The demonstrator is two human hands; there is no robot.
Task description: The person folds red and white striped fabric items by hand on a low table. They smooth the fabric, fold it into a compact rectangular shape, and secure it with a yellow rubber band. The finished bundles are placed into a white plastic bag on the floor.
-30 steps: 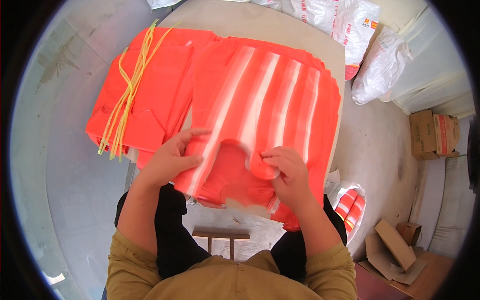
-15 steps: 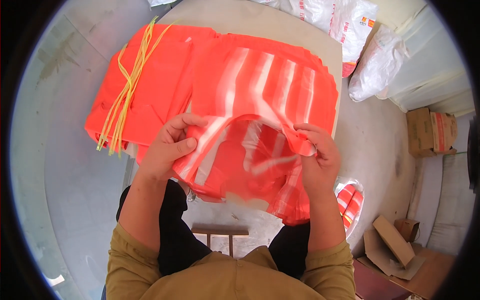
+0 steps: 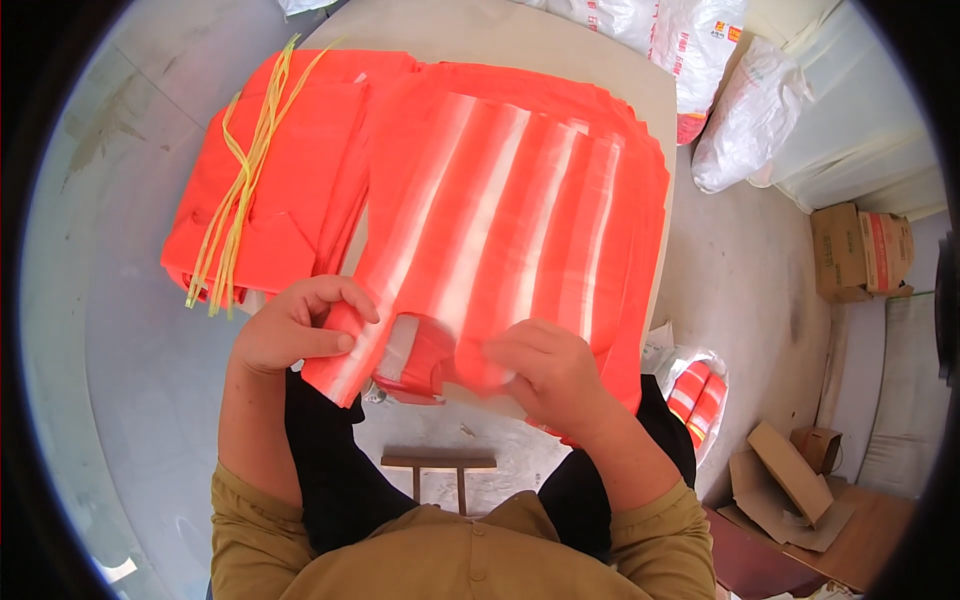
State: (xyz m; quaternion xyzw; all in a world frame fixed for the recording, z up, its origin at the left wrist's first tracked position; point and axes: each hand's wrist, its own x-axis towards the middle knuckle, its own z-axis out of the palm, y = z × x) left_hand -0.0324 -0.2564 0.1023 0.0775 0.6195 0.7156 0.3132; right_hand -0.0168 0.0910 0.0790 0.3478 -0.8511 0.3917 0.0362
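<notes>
A stack of red-and-white striped plastic bags [image 3: 490, 200] lies in front of me, its near edge over the table's edge. My left hand [image 3: 300, 325] grips the near left handle strap of the top bag between thumb and curled fingers. My right hand [image 3: 550, 370], slightly blurred, is closed on the bag's other strap, right of the curved cutout. The red inside of a layer shows through that cutout. To the left lies a folded pile of red bags [image 3: 270, 170], with yellow ties [image 3: 245, 180] draped over it.
The bags rest on a beige table [image 3: 440, 30]. White sacks [image 3: 750, 115] stand beyond its far right side. On the right are a clear bag with red striped rolls [image 3: 695, 400], a closed carton [image 3: 860, 255] and an opened cardboard box [image 3: 790, 490]. A wooden stool [image 3: 440, 463] shows below.
My right hand has moved left and nearer to me, bringing the strap with it. The spread opening has collapsed and the stripes lie flatter. My left hand has shifted slightly left and nearer.
</notes>
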